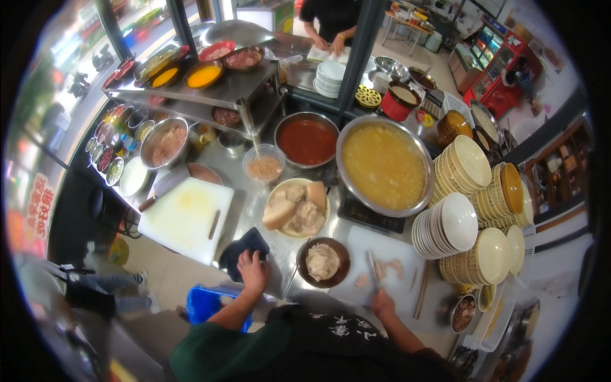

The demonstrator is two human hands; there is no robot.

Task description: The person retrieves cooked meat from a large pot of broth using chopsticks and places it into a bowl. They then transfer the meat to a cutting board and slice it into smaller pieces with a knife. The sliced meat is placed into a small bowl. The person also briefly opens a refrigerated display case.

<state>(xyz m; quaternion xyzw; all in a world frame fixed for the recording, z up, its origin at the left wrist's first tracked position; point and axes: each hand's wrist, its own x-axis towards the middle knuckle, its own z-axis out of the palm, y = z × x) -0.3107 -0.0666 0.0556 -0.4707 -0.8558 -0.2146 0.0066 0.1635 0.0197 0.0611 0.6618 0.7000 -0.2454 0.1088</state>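
Note:
My left hand (253,270) rests with spread fingers on a dark folded cloth (244,253) at the counter's front edge. My right hand (383,303) grips the handle of a kitchen knife (372,267), its blade over a white cutting board (363,243). Pieces of pale sliced meat (394,268) lie beside the blade. Between my hands stands a dark bowl (346,268) of whitish sliced meat (322,262). Behind it, a cream bowl (298,234) holds large pieces of cooked meat (305,217). A pair of chopsticks (421,296) lies at the board's right edge.
A large pan of yellow broth (384,164) and a pot of red sauce (307,142) stand behind. Stacked bowls (446,224) crowd the right. At left lie another cutting board (191,215) and a cleaver (167,184). A blue bin (198,305) stands below. Another person (331,19) works across the counter.

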